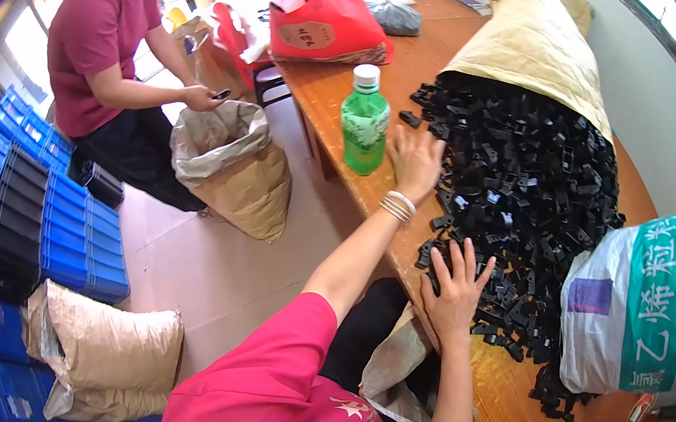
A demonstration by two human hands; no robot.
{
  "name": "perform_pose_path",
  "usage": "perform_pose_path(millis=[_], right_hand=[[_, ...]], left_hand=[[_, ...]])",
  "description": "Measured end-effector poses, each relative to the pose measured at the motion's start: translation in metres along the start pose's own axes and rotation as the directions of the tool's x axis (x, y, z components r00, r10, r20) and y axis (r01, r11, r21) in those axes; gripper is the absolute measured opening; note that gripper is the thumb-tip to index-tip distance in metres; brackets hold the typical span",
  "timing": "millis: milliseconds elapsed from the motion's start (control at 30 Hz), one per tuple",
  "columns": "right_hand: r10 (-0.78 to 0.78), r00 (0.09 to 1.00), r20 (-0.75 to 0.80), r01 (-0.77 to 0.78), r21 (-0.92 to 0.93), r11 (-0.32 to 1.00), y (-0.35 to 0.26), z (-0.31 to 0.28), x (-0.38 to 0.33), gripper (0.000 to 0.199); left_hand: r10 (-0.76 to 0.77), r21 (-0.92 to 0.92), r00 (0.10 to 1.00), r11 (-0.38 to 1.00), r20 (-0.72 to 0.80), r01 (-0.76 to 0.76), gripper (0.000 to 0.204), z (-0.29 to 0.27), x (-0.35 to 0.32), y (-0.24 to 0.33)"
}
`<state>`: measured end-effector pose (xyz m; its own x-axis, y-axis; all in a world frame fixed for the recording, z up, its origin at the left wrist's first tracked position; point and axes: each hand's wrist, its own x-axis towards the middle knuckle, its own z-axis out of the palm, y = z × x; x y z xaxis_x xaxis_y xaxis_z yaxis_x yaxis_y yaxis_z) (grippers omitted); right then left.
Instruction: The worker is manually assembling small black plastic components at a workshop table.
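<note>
A wide heap of small black plastic parts spreads over the wooden table, spilling from the mouth of a large tan paper sack. My left hand, with pale bangles at its wrist, lies at the heap's left edge, fingers stretched out, just right of a green bottle with a white cap. Closer to me, my right hand rests with spread fingers on the near-left edge of the heap. Neither hand visibly grips anything. Below the table edge, the open mouth of another sack shows between my arms.
A white and green woven bag bounds the heap at the right. Farther back stands a red bag. Across the floor, a person holds a small dark piece over an open sack. Blue crates and full sacks stand at left.
</note>
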<state>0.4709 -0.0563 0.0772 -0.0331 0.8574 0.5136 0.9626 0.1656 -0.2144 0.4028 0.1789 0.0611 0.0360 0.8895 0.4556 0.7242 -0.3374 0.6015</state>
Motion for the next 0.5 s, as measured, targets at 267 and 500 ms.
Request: perform_pose_path(millis=[267,500], right_hand=[[0.001,1.0,0.0,-0.001,-0.028,1.0,0.009,0.001,-0.005,0.045],[0.036,0.999,-0.021,-0.036,-0.01,0.999,-0.001,0.001,-0.002,0.046]], left_hand=[[0.37,-0.204,0.822,0.848,-0.433,-0.489,0.03,-0.118,-0.107,0.006],[0.198,-0.27,0.944,0.924,-0.266,-0.27,0.024,-0.152,-0.122,-0.057]])
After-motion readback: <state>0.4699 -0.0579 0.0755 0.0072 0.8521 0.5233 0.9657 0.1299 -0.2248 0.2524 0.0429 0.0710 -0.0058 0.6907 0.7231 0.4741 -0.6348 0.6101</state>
